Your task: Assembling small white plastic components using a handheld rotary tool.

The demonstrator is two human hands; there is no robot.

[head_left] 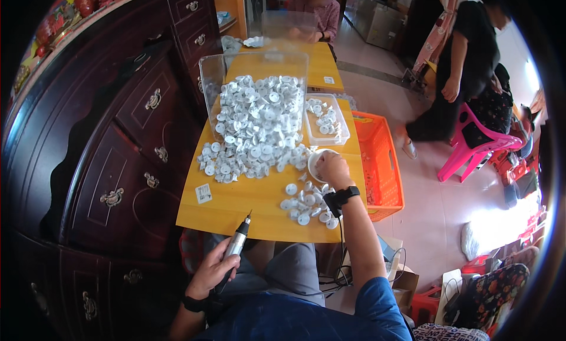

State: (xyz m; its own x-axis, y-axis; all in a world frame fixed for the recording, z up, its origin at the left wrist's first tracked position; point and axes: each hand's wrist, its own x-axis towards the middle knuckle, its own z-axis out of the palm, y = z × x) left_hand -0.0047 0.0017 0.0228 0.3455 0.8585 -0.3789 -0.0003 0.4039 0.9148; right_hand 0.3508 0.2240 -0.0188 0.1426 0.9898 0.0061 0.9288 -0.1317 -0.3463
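Note:
My left hand point(212, 268) is wrapped round a silver and black electric screwdriver point(237, 242), its thin bit pointing up by the table's front edge. My right hand point(333, 169) reaches into a small round white bowl point(312, 167); its fingertips are hidden, so I cannot tell what they hold. Just nearer than the bowl lies a loose group of small white round plastic parts point(304, 206). A big heap of similar white parts point(259, 120) spills from a large clear plastic bin point(210, 87) onto the yellow table point(247, 208).
Beyond the bowl sits a clear tray point(345, 118) with more white parts. An orange crate point(389, 170) stands right of the table. Dark wooden drawers point(118, 146) line the left. One person point(318, 13) sits opposite; another point(463, 64) is near a pink chair point(480, 141).

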